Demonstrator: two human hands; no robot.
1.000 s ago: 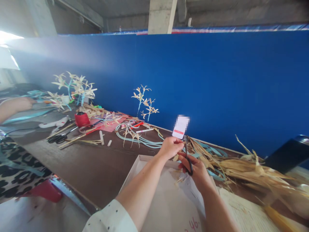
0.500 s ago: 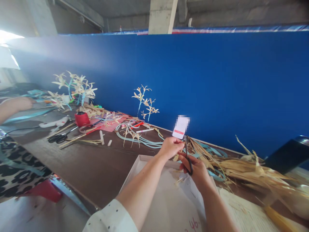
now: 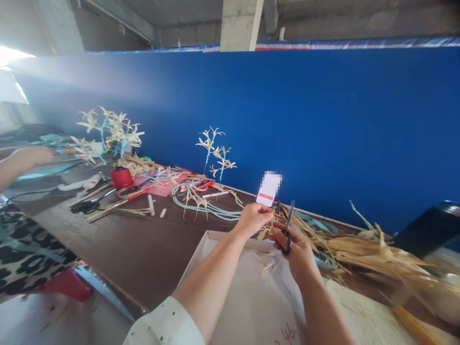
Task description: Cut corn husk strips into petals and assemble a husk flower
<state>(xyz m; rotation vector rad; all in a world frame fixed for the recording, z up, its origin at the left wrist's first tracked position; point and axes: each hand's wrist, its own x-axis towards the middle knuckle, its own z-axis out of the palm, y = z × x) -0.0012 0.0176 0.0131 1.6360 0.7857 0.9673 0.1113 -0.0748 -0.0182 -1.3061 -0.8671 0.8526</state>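
My right hand (image 3: 296, 251) grips a pair of black-handled scissors (image 3: 289, 225), with fingers in the loops and the blades pointing up. Just left of it, my left hand (image 3: 254, 219) is closed in a pinch. A thin strip of dried husk (image 3: 272, 224) seems to show at its fingertips, though most of it is hidden. Both hands are over the far edge of a shallow white box (image 3: 230, 292). Small pale offcuts (image 3: 268, 266) lie inside the box. A phone (image 3: 266, 191) with a lit screen stands behind my left hand.
Dried husks (image 3: 370, 251) are heaped on the right. Handmade flowers (image 3: 219, 151) rise along the blue partition (image 3: 323, 120). Left lie blue cords (image 3: 212, 208), a second pair of scissors (image 3: 86, 206), a red tape roll (image 3: 121, 178) and a glue gun (image 3: 81, 183). Another person's arm (image 3: 25, 163) reaches in.
My right hand has moved slightly right, taking the scissors away from my left fingertips. More small offcuts show in the box. My left hand has hardly moved.
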